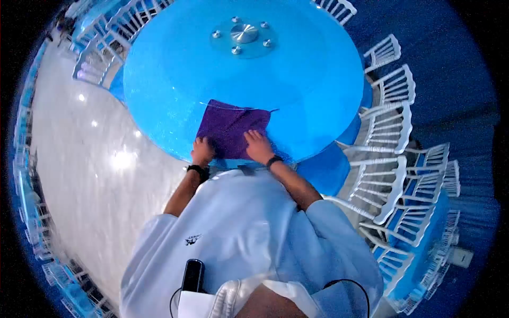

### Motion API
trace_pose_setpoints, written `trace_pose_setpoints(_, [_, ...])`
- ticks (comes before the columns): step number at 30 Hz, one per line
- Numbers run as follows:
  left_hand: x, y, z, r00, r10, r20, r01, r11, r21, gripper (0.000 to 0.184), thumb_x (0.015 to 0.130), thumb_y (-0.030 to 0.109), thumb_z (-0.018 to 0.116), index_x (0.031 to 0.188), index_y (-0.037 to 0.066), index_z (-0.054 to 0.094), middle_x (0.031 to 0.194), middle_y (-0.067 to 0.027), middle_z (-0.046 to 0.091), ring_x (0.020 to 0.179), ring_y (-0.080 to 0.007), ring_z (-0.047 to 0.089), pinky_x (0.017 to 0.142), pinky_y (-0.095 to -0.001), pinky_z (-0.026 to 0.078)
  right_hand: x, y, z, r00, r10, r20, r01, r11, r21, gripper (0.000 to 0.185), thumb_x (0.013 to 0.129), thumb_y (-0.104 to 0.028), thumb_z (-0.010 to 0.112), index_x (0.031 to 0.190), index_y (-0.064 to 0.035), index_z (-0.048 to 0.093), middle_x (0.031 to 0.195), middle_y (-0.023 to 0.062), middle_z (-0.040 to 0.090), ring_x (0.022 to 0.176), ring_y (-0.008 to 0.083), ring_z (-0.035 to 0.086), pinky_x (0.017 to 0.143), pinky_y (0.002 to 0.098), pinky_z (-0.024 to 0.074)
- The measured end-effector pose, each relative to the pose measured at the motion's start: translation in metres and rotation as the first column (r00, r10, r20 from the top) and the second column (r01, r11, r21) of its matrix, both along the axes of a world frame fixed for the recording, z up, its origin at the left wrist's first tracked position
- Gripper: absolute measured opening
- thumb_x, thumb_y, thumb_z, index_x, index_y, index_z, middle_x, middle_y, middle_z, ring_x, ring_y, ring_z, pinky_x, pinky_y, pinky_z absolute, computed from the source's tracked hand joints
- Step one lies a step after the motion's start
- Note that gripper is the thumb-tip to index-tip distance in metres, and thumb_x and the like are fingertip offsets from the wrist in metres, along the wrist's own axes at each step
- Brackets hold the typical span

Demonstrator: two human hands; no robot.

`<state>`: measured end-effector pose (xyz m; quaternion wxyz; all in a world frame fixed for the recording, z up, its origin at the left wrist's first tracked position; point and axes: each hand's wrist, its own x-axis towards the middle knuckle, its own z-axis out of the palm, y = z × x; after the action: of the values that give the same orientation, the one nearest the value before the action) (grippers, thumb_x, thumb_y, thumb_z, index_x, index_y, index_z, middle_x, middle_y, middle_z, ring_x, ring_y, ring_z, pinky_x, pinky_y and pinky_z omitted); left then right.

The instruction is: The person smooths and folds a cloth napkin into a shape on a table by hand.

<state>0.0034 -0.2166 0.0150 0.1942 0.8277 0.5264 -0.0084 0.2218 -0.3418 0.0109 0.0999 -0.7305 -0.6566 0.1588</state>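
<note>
A purple cloth (228,127) lies spread near the front edge of the round blue table (164,90), with a few creases in it. My left hand (203,151) is at the cloth's near left corner, fingers curled onto its edge and slightly blurred. At the near right side, my right hand (258,147) has its fingers bent down on the fabric, pinching it. Both wrists wear dark bands. The undersides of my fingers are hidden.
A clear glass turntable covers much of the tabletop, with a round metal hub (244,33) ringed by several small metal knobs. White spindle-backed chairs (389,127) line the right side, and more chairs (98,61) stand at the left. Pale shiny floor (95,159) extends leftward.
</note>
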Motion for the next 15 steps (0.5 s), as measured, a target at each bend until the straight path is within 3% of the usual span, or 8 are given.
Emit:
trace_pose_setpoints(3, [0.027, 0.009, -0.017, 0.986, 0.031, 0.166, 0.034, 0.927, -0.374, 0.044, 0.076, 0.023, 0.061, 0.116, 0.01, 0.048, 0.119, -0.0185, 0.046, 0.111, -0.0392, 0.045, 0.082, -0.0549, 0.045, 0.02, -0.017, -0.013, 0.954, -0.299, 0.03, 0.299, 0.954, 0.015, 0.061, 0.079, -0.022, 0.053, 0.135, -0.0064, 0.037, 0.128, 0.0214, 0.048, 0.117, 0.0333, 0.047, 0.096, 0.0458, 0.0377])
trace_pose_setpoints(4, [0.042, -0.007, 0.006, 0.939, -0.342, -0.033, 0.329, 0.924, -0.192, 0.046, 0.076, 0.025, 0.062, 0.118, 0.012, 0.047, 0.12, -0.0181, 0.045, 0.113, -0.0407, 0.043, 0.082, -0.0563, 0.044, 0.028, -0.019, 0.015, 0.9, -0.436, -0.004, 0.432, 0.893, -0.124, 0.058, 0.08, -0.022, 0.053, 0.134, -0.0056, 0.038, 0.124, 0.0215, 0.05, 0.113, 0.0335, 0.05, 0.092, 0.0461, 0.0409])
trace_pose_setpoints(5, [0.057, -0.018, 0.014, 0.948, -0.247, 0.2, 0.307, 0.872, -0.38, 0.046, 0.077, 0.026, 0.06, 0.119, 0.014, 0.046, 0.122, -0.0179, 0.043, 0.114, -0.0398, 0.043, 0.082, -0.0584, 0.043, 0.037, -0.025, 0.042, 0.814, -0.577, -0.061, 0.549, 0.801, -0.238, 0.055, 0.082, -0.022, 0.051, 0.133, -0.0043, 0.039, 0.11, 0.0206, 0.055, 0.102, 0.0337, 0.055, 0.086, 0.0469, 0.0429])
trace_pose_setpoints(6, [0.074, -0.029, 0.013, 0.76, -0.64, -0.114, 0.606, 0.761, -0.233, 0.044, 0.08, 0.027, 0.055, 0.121, 0.014, 0.045, 0.124, -0.0176, 0.041, 0.116, -0.0379, 0.042, 0.084, -0.0597, 0.041, 0.049, -0.034, 0.056, 0.702, -0.705, -0.105, 0.634, 0.685, -0.359, 0.052, 0.085, -0.022, 0.049, 0.132, -0.003, 0.04, 0.097, 0.0198, 0.061, 0.09, 0.0339, 0.059, 0.08, 0.0476, 0.045])
trace_pose_setpoints(8, [0.081, -0.046, -0.087, 0.591, -0.799, 0.112, 0.806, 0.582, -0.103, 0.041, 0.083, 0.026, 0.05, 0.123, 0.017, 0.045, 0.123, -0.0163, 0.041, 0.12, -0.0355, 0.038, 0.086, -0.0612, 0.039, 0.067, -0.063, 0.039, 0.573, -0.811, -0.117, 0.775, 0.583, -0.244, 0.05, 0.088, -0.023, 0.045, 0.132, -0.001, 0.039, 0.072, 0.0164, 0.062, 0.07, 0.0346, 0.061, 0.07, 0.0475, 0.0468])
trace_pose_setpoints(9, [0.092, -0.073, -0.018, 0.593, -0.805, 0.005, 0.796, 0.586, -0.15, 0.039, 0.083, 0.028, 0.051, 0.121, 0.018, 0.047, 0.119, -0.0161, 0.044, 0.114, -0.037, 0.044, 0.085, -0.0593, 0.041, 0.068, -0.081, 0.019, 0.532, -0.836, -0.131, 0.797, 0.547, -0.255, 0.05, 0.088, -0.023, 0.045, 0.132, -0.001, 0.039, 0.072, 0.0164, 0.062, 0.07, 0.0346, 0.061, 0.07, 0.0475, 0.0468])
trace_pose_setpoints(11, [0.096, -0.082, -0.001, 0.524, -0.851, 0.035, 0.845, 0.514, -0.15, 0.038, 0.083, 0.028, 0.051, 0.119, 0.017, 0.048, 0.117, -0.0162, 0.046, 0.11, -0.0373, 0.047, 0.083, -0.0571, 0.043, 0.074, -0.102, -0.013, 0.687, -0.721, 0.092, 0.712, 0.693, 0.111, 0.049, 0.088, -0.026, 0.046, 0.129, -0.0003, 0.044, 0.058, 0.0135, 0.058, 0.053, 0.0328, 0.057, 0.063, 0.0479, 0.0452])
trace_pose_setpoints(15, [0.077, -0.057, 0.017, 0.541, -0.827, 0.151, 0.841, 0.531, -0.106, 0.035, 0.081, 0.031, 0.058, 0.111, 0.014, 0.051, 0.105, -0.0164, 0.055, 0.096, -0.038, 0.056, 0.074, -0.0505, 0.049, 0.027, -0.106, 0.023, 0.83, -0.521, 0.198, 0.524, 0.85, 0.041, 0.041, 0.086, -0.028, 0.049, 0.117, -0.0019, 0.054, 0.069, 0.0145, 0.061, 0.058, 0.0308, 0.058, 0.06, 0.0481, 0.0454])
